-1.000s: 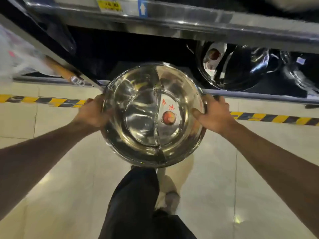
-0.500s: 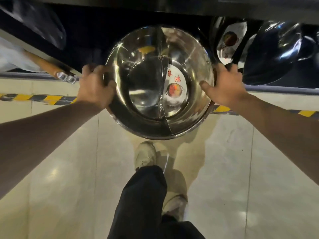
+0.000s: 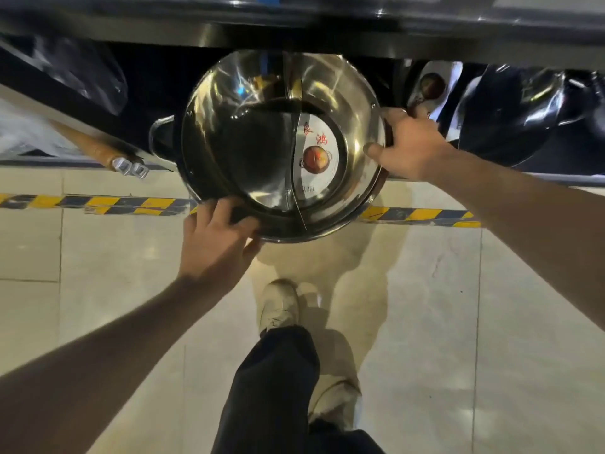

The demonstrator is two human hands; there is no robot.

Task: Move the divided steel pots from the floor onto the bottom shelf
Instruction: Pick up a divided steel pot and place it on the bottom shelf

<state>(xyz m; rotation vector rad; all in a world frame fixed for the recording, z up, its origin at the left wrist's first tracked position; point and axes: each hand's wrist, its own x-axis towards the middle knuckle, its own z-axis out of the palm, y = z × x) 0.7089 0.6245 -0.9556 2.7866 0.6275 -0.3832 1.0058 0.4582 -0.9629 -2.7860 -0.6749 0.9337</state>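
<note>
A divided steel pot [image 3: 248,152] with a centre partition and a red-printed sticker [image 3: 316,155] is tilted at the mouth of the bottom shelf [image 3: 523,180], its far half under the upper shelf beam [image 3: 294,31] and its near half over the floor. My right hand [image 3: 409,145] grips the pot's right rim. Low on the left of the near rim, my left hand [image 3: 212,244] has fingers over the edge and the thumb beneath. The pot's left handle [image 3: 160,139] is bare.
Another shiny pot in plastic wrap [image 3: 510,116] sits on the shelf just right of my right hand. A wooden handle with a metal end [image 3: 98,149] sticks out at the left. Yellow-black tape [image 3: 98,203] runs along the tiled floor. My shoe [image 3: 278,309] stands below the pot.
The pot has gone forward, partly under the upper shelf beam. My left hand has left the left handle and shifted to the near rim. My right hand stays on the right side.
</note>
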